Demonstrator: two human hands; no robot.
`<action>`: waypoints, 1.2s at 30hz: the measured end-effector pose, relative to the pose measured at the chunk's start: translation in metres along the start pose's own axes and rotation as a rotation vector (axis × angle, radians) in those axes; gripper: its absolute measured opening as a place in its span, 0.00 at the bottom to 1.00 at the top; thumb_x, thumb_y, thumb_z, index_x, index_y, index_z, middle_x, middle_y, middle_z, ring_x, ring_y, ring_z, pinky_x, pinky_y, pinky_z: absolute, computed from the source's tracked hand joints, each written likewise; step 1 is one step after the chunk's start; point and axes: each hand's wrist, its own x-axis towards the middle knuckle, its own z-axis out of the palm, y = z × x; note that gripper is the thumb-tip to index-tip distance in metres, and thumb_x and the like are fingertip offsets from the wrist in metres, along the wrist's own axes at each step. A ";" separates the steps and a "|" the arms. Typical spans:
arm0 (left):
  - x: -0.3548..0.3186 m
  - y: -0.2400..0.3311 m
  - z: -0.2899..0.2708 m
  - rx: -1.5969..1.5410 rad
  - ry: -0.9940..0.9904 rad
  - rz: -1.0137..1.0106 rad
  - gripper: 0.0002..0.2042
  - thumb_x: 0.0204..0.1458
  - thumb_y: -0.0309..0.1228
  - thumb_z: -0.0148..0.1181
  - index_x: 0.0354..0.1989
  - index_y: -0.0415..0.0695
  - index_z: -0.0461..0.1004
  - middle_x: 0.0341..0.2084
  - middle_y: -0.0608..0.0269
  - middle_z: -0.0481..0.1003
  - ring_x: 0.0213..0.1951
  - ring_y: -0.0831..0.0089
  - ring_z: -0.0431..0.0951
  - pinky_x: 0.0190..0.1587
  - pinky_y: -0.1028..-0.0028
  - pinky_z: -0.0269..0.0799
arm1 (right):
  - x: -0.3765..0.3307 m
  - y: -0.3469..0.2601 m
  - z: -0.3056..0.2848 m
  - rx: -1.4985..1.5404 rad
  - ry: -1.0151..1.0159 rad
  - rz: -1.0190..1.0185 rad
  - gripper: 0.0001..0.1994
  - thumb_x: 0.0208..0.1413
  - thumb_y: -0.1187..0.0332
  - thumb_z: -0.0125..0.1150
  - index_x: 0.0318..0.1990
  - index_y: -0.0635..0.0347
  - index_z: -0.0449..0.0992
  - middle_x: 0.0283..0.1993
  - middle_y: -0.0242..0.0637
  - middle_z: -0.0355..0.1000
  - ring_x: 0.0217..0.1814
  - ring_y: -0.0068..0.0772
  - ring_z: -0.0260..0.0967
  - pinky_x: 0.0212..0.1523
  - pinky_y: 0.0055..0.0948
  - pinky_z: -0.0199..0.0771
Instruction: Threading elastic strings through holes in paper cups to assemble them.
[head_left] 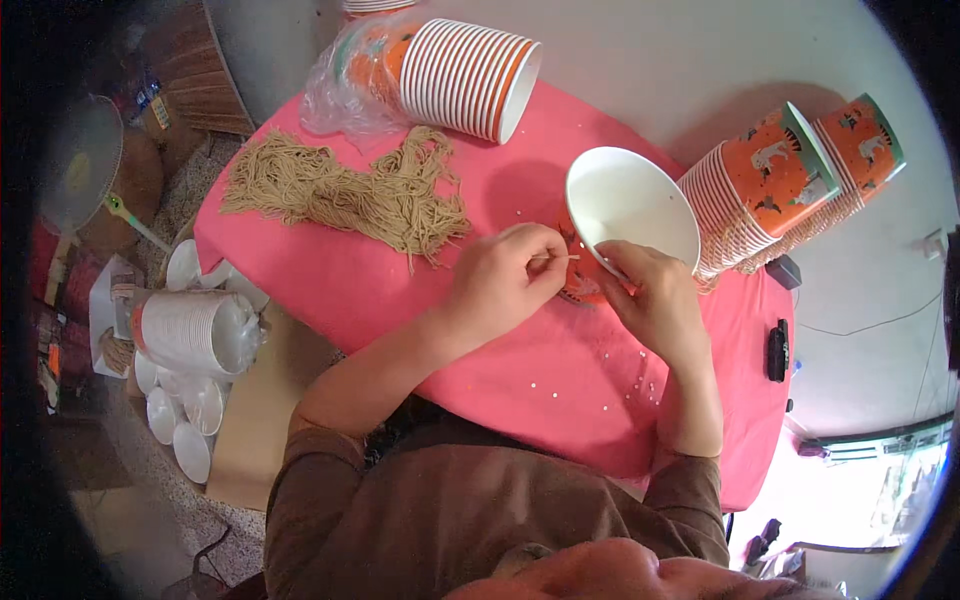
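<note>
A large orange paper bucket (640,195) with a white inside stands tilted on the pink-covered table. My right hand (655,300) grips its near rim, thumb on one side and fingers over the edge. Just left of the bucket, my left hand (515,265) is closed in a pinch on a thin pale string (572,258), whose end pokes out toward the bucket wall. A heap of tan strings (345,190) lies on the table beyond my left forearm. Part of the bucket's printed side is hidden behind my hands.
A nested stack of buckets (465,75), partly in clear plastic, lies at the back. More stacked orange buckets (765,180) with strings lean at the right. Small white bits (640,380) dot the pink cloth (480,400). A carton (260,410) of white buckets sits left below.
</note>
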 end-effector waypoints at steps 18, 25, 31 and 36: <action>0.008 -0.001 0.010 0.020 0.058 -0.012 0.04 0.46 0.21 0.62 0.28 0.38 0.72 0.18 0.64 0.71 0.21 0.80 0.71 0.24 0.77 0.67 | 0.003 -0.009 -0.005 0.149 -0.044 0.170 0.08 0.52 0.72 0.61 0.38 0.63 0.76 0.30 0.48 0.75 0.32 0.48 0.75 0.34 0.39 0.73; 0.006 -0.003 0.014 -0.030 0.122 0.011 0.05 0.46 0.20 0.62 0.31 0.37 0.73 0.21 0.62 0.74 0.24 0.78 0.74 0.27 0.76 0.70 | 0.033 0.008 -0.016 0.294 -0.260 0.221 0.08 0.54 0.75 0.57 0.42 0.64 0.77 0.30 0.51 0.75 0.30 0.44 0.75 0.34 0.35 0.73; 0.007 -0.003 0.009 -0.102 0.041 -0.006 0.05 0.49 0.23 0.61 0.33 0.39 0.73 0.27 0.55 0.77 0.28 0.65 0.80 0.30 0.70 0.75 | 0.036 0.019 -0.011 0.105 -0.117 0.030 0.04 0.49 0.74 0.58 0.33 0.63 0.75 0.29 0.49 0.74 0.30 0.50 0.73 0.31 0.38 0.72; -0.002 -0.004 -0.029 -0.001 -0.053 -0.041 0.04 0.51 0.23 0.58 0.35 0.38 0.74 0.28 0.54 0.77 0.30 0.64 0.80 0.32 0.70 0.73 | 0.000 0.042 -0.048 -0.320 0.190 0.249 0.04 0.48 0.72 0.58 0.32 0.59 0.72 0.29 0.47 0.72 0.32 0.52 0.72 0.31 0.42 0.71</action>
